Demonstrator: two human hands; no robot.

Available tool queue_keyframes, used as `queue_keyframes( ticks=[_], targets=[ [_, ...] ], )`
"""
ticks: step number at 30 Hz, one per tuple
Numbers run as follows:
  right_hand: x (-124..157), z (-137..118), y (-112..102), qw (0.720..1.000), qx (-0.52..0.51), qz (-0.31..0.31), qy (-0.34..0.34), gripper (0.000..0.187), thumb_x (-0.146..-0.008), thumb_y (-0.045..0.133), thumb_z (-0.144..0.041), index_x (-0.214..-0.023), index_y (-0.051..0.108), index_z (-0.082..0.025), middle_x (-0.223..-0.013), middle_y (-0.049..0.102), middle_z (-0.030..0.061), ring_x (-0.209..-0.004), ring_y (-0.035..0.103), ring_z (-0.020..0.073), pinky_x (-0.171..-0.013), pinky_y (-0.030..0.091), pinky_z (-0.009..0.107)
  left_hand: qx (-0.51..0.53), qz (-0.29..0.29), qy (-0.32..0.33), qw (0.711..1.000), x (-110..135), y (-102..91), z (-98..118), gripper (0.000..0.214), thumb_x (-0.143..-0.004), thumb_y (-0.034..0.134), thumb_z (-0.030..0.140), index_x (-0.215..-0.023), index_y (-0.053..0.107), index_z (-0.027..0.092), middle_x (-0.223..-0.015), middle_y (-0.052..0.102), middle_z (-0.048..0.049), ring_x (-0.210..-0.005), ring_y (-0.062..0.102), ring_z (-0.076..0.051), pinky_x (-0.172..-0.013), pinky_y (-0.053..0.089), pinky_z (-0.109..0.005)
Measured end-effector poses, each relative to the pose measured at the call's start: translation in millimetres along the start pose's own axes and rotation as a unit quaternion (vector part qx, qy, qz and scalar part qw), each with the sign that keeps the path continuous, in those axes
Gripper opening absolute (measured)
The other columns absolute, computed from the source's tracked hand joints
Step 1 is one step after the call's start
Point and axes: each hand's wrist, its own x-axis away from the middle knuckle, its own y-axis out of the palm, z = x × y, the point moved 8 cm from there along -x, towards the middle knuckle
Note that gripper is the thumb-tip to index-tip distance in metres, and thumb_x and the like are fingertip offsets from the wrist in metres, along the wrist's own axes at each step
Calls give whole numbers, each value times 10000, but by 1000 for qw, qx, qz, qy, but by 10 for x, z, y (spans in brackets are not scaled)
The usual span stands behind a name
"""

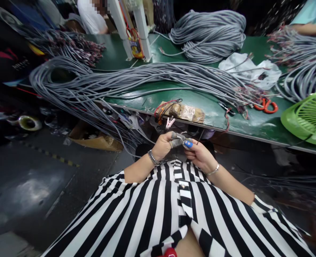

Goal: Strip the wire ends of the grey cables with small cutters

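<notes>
One left hand (162,147), fingers (175,143) clamped on grey cable (179,136), one right hand (202,156), fingers together, blue patch (188,143) at thumb

Dim floor (32,200) with hazy glare, better-lit green tabletop (254,125), wide-angle stretching toward edges, blurred corners

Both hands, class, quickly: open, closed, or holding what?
Left hand: closed, pinching a gray cable at the fingertips.
Right hand: closed, blue piece at its thumb; what it grips cannot be told.
</notes>
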Motion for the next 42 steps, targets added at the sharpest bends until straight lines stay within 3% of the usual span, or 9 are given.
queue_keyframes(
  ticks=[9,16,20,24,27,30,33,37,42],
  targets=[
    [21,33,37,999,9,-34,22,324,-648,777,-282,-735,482,-179,-532,325,-104,-411,145,4,-366,57,144,70,12,-21,997,-39,-135,-183,393,-562,833,411,-800,728,117,-613,664,-27,-508,573,-89,-534,481,-212],
    [-24,66,59,998,25,-45,37,340,-650,781,-291,-720,465,-186,-506,314,-111,-405,140,7,-368,61,154,155,25,-94,983,21,-191,-256,407,-536,852,377,-781,653,120,-632,664,-17,-478,608,-110,-422,458,-181],
    [-19,49,55,997,55,-51,31,320,-666,770,-307,-729,482,-182,-507,326,-109,-398,150,5,-372,61,160,241,50,-105,964,45,-197,-164,279,-638,793,280,-787,601,142,-810,684,-32,-536,630,-97,-358,366,-132],
    [-11,55,55,996,61,-49,33,327,-645,785,-310,-723,499,-173,-515,343,-104,-400,156,2,-372,61,163,302,42,-136,943,59,-185,-110,105,-799,643,249,-803,599,153,-613,540,24,-516,584,-79,-447,440,-161],
    [-19,60,61,996,63,-46,31,327,-637,791,-300,-720,501,-172,-524,351,-100,-408,166,4,-374,74,160,331,89,-118,932,11,-375,-87,130,-856,557,235,-772,602,147,-534,417,48,-477,522,-63,-458,427,-164],
    [-34,43,43,998,58,-32,21,330,-643,787,-302,-706,487,-180,-516,313,-107,-413,155,10,-373,76,162,356,184,-70,913,-8,-690,-119,153,-872,506,188,-774,612,138,-548,460,40,-494,511,-40,-486,414,-140],
    [-51,13,38,998,51,-24,8,328,-638,790,-302,-702,493,-179,-519,311,-104,-419,159,12,-375,71,163,277,220,-48,934,66,-818,-192,119,-838,563,236,-877,636,150,-721,628,-8,-614,598,-73,-587,472,-178],
    [-86,7,45,999,48,-12,1,329,-616,799,-301,-706,507,-179,-527,366,-97,-407,166,7,-367,63,166,-2,17,0,1000,145,-418,-148,317,-698,747,294,-968,671,146,-976,686,-90,-921,635,-181,-858,475,-285],
    [-112,12,91,996,90,-17,-8,311,-641,786,-334,-717,534,-167,-533,449,-77,-394,197,5,-372,88,176,-203,-70,74,974,218,-175,-57,272,-698,739,371,-882,687,178,-857,679,-51,-805,614,-165,-806,471,-285]
  ],
)
